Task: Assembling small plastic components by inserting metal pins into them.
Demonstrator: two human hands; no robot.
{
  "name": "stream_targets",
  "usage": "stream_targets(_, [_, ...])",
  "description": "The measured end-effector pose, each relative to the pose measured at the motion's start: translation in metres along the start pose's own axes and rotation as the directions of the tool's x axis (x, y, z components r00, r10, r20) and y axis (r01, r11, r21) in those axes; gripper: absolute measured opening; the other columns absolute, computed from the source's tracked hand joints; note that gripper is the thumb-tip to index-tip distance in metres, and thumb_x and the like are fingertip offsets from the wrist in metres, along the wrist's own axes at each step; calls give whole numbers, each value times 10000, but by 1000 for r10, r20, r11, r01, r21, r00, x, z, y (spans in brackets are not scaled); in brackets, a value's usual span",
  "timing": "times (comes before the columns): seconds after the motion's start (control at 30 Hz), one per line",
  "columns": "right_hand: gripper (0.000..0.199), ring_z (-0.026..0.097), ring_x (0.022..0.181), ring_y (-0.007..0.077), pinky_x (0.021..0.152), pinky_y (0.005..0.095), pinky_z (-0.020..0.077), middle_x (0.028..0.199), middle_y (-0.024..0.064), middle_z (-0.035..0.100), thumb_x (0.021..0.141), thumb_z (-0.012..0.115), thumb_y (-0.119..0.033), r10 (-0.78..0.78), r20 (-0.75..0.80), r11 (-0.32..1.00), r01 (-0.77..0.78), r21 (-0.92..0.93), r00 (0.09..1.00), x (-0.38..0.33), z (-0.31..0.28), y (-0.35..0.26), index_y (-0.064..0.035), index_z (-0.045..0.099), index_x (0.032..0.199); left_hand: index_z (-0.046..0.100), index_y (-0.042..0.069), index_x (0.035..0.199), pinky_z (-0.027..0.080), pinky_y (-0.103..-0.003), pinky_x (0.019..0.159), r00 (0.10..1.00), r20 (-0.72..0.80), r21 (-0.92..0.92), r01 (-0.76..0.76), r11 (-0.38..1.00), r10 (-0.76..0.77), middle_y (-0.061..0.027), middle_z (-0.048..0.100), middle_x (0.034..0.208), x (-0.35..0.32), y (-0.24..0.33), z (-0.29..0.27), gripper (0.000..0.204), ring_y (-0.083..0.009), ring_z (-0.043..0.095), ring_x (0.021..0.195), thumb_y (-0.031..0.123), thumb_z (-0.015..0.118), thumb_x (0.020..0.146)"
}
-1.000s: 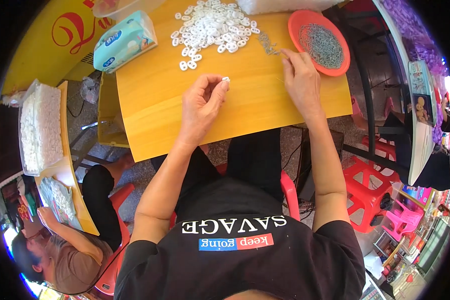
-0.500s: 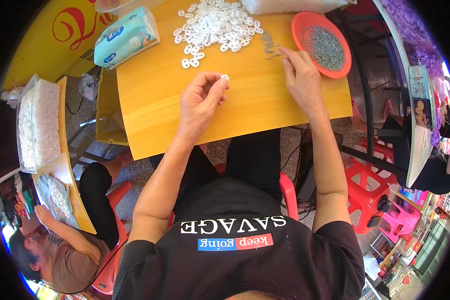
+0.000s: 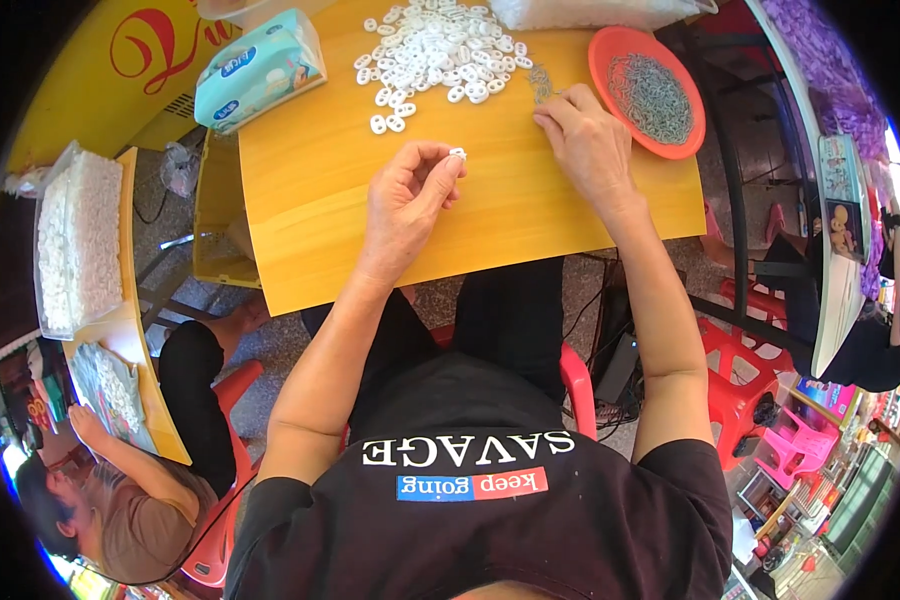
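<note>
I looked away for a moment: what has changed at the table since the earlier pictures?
The right hand has shifted left, its fingertips now on the near side of the scattered grey pieces; whether it holds one is hard to tell. The left hand still pinches a small white piece. The white pile and red dish stayed put.
</note>
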State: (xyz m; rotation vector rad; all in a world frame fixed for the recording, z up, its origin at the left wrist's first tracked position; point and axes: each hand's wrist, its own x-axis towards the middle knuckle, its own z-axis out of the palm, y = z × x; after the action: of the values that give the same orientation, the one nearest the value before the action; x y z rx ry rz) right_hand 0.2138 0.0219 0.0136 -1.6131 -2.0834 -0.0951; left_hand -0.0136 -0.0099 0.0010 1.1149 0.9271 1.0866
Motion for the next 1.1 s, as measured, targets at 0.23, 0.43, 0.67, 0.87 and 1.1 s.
stream_targets(0.23, [97,644,778,301,634,402,505,863,129,613,851,640,-104,-80,10,996,79,34,997,7,-1,-16,-16,604,872,597,1,994,457,-209,609,1000,-22,-92,18,996,-20,-25,626,825,2,0,-5,155,-65,560,682,147,609,941])
stream_targets(0.43, [155,626,723,231,619,356,485,849,128,613,876,593,-18,-3,-74,902,34,430,997,7,-3,-39,-17,633,1025,600,4,984,460,-212,617,999,-13,-183,31,983,-33,-29,627,823,4,2,-7,165,-69,564,681,162,613,940])
stream_targets(0.67, [166,539,657,69,613,217,460,864,45,658,922,619,-90,296,349,227,-420,879,889,-4,6,-77,20,647,1043,598,15,1011,456,-222,651,999,-6,-215,33,976,-35,-44,643,861,5,1,-10,150,-79,568,707,151,602,949])
stream_targets(0.87, [190,525,646,60,593,200,441,851,37,656,921,649,-144,316,429,-18,-446,895,846,-8,14,-85,25,653,1008,599,13,1001,459,-223,648,1000,5,-255,10,967,-9,-41,642,850,6,-1,-11,164,-77,567,705,168,606,949])
stream_targets(1.1, [180,520,640,49,580,188,429,836,24,653,917,659,-160,320,424,27,-455,890,848,-11,18,-90,5,660,990,598,7,997,460,-220,643,1000,0,-253,-6,968,6,-38,640,854,5,-2,-11,168,-76,568,707,168,606,949])
